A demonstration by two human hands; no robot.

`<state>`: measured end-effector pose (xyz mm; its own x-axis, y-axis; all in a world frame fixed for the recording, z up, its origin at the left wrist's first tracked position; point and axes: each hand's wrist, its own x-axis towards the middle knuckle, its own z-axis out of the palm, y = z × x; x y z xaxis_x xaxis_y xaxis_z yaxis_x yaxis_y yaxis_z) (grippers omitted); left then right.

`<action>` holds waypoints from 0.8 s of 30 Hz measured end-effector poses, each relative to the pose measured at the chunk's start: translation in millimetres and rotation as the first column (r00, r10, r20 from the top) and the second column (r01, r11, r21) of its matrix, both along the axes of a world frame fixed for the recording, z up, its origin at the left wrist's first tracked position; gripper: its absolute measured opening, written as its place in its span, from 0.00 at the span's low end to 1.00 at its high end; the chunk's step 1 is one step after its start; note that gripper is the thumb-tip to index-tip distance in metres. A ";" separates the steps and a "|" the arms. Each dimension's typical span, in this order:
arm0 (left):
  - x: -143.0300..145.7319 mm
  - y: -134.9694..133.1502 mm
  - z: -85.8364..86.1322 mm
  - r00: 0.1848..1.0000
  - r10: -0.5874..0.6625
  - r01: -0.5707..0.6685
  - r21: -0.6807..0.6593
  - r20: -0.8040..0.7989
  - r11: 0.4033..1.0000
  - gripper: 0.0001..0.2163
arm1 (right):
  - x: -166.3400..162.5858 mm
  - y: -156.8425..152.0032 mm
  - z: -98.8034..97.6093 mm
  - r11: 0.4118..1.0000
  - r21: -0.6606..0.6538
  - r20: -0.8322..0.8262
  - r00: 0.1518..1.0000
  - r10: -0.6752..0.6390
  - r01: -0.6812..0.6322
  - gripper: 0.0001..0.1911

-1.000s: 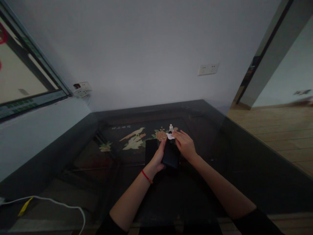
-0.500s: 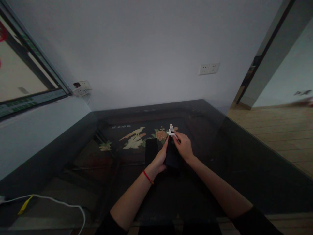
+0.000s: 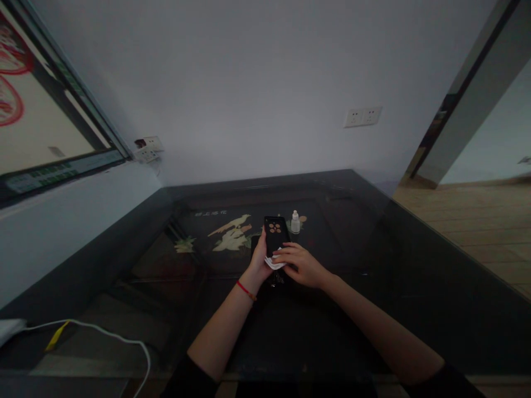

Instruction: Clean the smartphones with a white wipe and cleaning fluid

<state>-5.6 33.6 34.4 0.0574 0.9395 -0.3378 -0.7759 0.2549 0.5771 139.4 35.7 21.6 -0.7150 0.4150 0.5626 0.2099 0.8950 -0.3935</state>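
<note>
My left hand (image 3: 258, 264) is closed around the side of a black phone case (image 3: 277, 240), holding it tilted up above the table. Several round camera openings show pale orange near its top. My right hand (image 3: 305, 266) presses a folded white tissue (image 3: 274, 263) onto the case's lower part with its fingertips. Just beyond the case a small white dropper bottle (image 3: 295, 222) stands upright. A dark flat slab, perhaps a phone (image 3: 254, 241), lies behind my left hand, mostly hidden. Something small and shiny (image 3: 276, 279) shows below the tissue, too unclear to name.
The dark glossy table (image 3: 332, 326) bears a bird-and-flower picture (image 3: 230, 237). A white cable (image 3: 103, 337) with a yellow tag (image 3: 57, 335) runs along the near left. Sockets (image 3: 363, 117) sit on the wall behind, and a window (image 3: 50, 110) is at left.
The case has turned and tilted so its camera openings show, shifting slightly left. My right hand has carried the tissue from the case's top down to its lower part.
</note>
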 end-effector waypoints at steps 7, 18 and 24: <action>-2.3 -3.4 -1.9 0.976 0.124 -0.106 0.103 -0.181 0.989 0.26 | 15.1 7.9 5.5 0.986 0.151 0.035 0.997 -0.073 0.067 0.14; 7.2 -12.4 0.7 0.974 -0.080 0.098 0.077 -0.213 0.992 0.28 | 29.2 31.9 -7.0 0.823 0.232 -0.153 0.855 -0.496 0.519 0.17; 12.2 -12.8 -5.6 0.965 -0.111 0.129 0.062 -0.239 0.990 0.28 | 33.0 40.3 -14.8 0.822 0.327 0.044 0.861 -0.507 0.467 0.16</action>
